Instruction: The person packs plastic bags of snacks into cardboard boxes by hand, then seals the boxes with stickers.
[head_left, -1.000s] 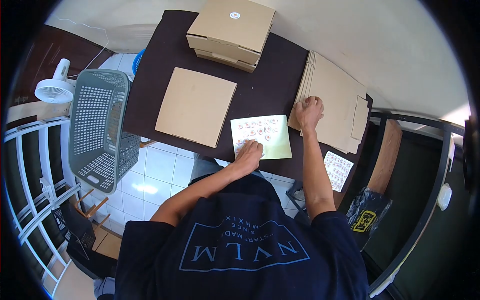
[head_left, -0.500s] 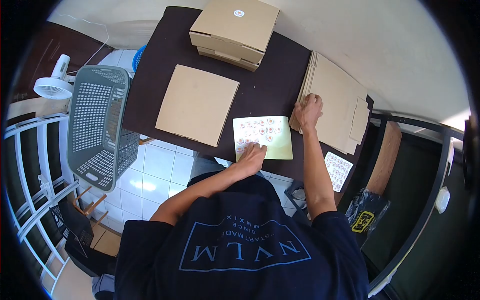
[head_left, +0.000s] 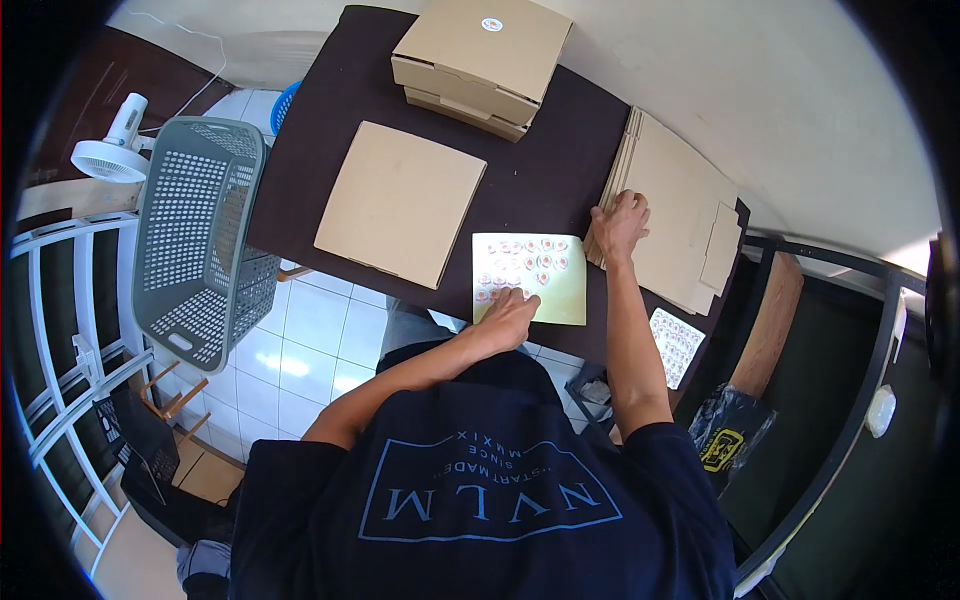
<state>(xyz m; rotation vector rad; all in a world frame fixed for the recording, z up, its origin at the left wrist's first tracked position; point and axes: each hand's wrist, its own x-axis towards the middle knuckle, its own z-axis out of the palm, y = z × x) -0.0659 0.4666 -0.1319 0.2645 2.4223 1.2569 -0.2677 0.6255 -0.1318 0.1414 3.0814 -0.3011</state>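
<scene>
My left hand (head_left: 508, 320) is over the lower left of a pale yellow sheet of round stickers (head_left: 555, 295). Its fingers are bent down against the stickers, and whatever lies under the fingertips is hidden. On the right, my right hand (head_left: 621, 225) rests on the left edge of a stack of flat folded cardboard boxes (head_left: 675, 185), its fingers bent and slightly apart. A closed brown cardboard box (head_left: 400, 200) with a plain lid lies left of the sheet.
More closed boxes (head_left: 480, 50) are stacked at the back of the dark table (head_left: 545, 170), the top one bearing a round sticker. Another sticker sheet (head_left: 676, 347) lies at the right front edge. A grey basket (head_left: 200, 240) and a white fan (head_left: 112, 150) stand to the left.
The whole view has shifted slightly. The fingers of my left hand have spread a little on the sticker sheet, and my right hand stays on the flat cardboard.
</scene>
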